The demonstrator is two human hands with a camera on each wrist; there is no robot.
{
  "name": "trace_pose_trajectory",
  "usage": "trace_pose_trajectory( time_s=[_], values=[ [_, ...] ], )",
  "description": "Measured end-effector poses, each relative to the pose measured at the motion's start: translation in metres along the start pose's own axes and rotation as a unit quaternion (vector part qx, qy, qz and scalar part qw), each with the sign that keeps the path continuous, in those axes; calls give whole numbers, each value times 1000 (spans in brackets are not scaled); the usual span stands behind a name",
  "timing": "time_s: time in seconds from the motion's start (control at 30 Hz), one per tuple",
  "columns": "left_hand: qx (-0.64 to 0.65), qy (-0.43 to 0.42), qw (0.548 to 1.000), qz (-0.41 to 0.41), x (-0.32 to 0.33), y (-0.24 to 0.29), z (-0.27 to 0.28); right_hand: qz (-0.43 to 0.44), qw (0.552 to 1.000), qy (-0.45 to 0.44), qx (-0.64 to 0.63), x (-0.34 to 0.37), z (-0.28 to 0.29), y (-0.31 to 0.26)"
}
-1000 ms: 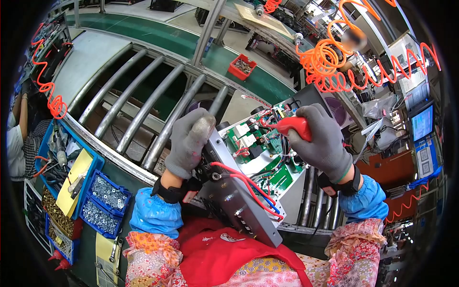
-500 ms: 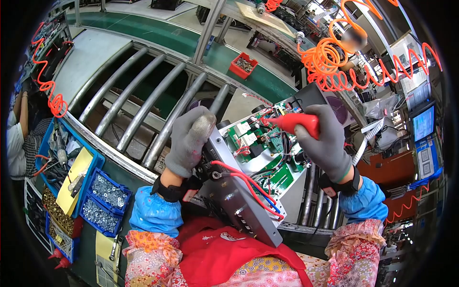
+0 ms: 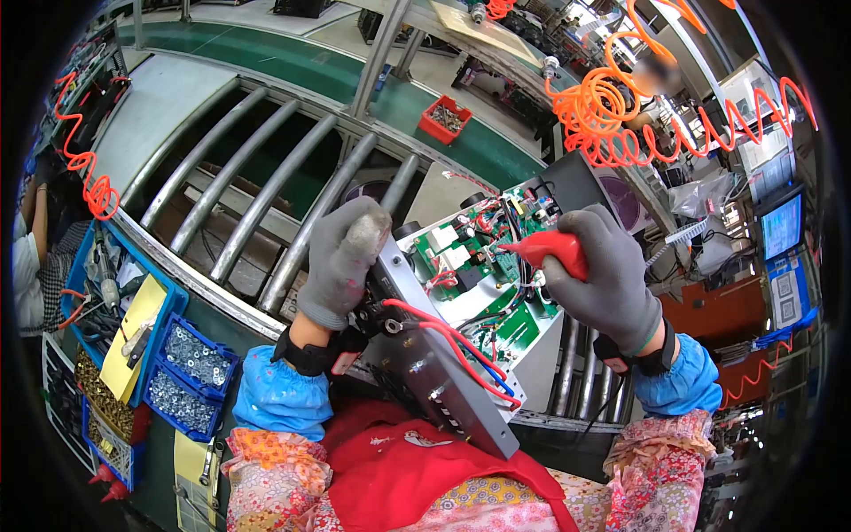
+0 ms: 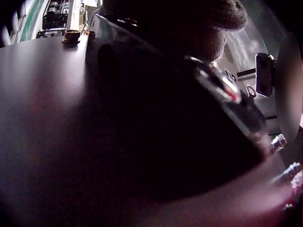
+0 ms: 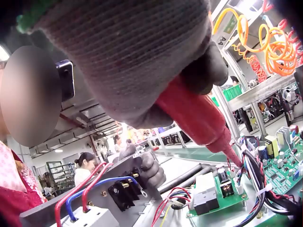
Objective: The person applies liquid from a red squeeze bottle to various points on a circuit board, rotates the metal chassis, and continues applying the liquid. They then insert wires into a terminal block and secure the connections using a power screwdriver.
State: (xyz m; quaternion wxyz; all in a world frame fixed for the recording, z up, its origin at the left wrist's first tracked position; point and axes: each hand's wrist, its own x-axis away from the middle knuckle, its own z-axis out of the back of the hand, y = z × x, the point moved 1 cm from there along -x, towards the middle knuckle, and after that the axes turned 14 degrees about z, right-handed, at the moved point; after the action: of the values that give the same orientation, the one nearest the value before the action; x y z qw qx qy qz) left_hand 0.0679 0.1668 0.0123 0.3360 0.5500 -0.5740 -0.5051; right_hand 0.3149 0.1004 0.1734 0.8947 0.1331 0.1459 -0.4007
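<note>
In a grey glove, my right hand grips a red squeeze bottle, its nozzle pointing down-left over the wiring. The right wrist view shows the red bottle with its tip at a black wire bundle beside a green circuit board. My gloved left hand holds the upper corner of a tilted grey metal panel, thumb on its edge. Red and blue wires with a ring terminal run along the panel. The left wrist view is mostly the dark panel.
Metal rollers extend behind the unit. At left stand blue bins of washers, a bin of brass parts and a blue tool tray. Wrenches lie on a yellow sheet. Orange coiled hoses hang at upper right; a red box sits beyond.
My right hand and the red bottle have shifted and tilted slightly over the wiring. The left hand keeps its hold on the panel, and the head view has moved a little.
</note>
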Motion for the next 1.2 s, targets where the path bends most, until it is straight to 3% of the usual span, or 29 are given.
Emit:
trace_pose_trajectory(
  time_s=[0.5, 0.9, 1.2],
  values=[
    [-48, 4, 999, 13, -1, 4, 3, 12, 995, -92, 30, -32, -10, -3],
    [-34, -15, 999, 19, -3, 4, 5, -10, 997, -80, -4, -39, -10, 6],
    [-56, -2, 998, 25, -3, 2, 5, 8, 983, -175, 56, -56, -15, -8]
  ],
)
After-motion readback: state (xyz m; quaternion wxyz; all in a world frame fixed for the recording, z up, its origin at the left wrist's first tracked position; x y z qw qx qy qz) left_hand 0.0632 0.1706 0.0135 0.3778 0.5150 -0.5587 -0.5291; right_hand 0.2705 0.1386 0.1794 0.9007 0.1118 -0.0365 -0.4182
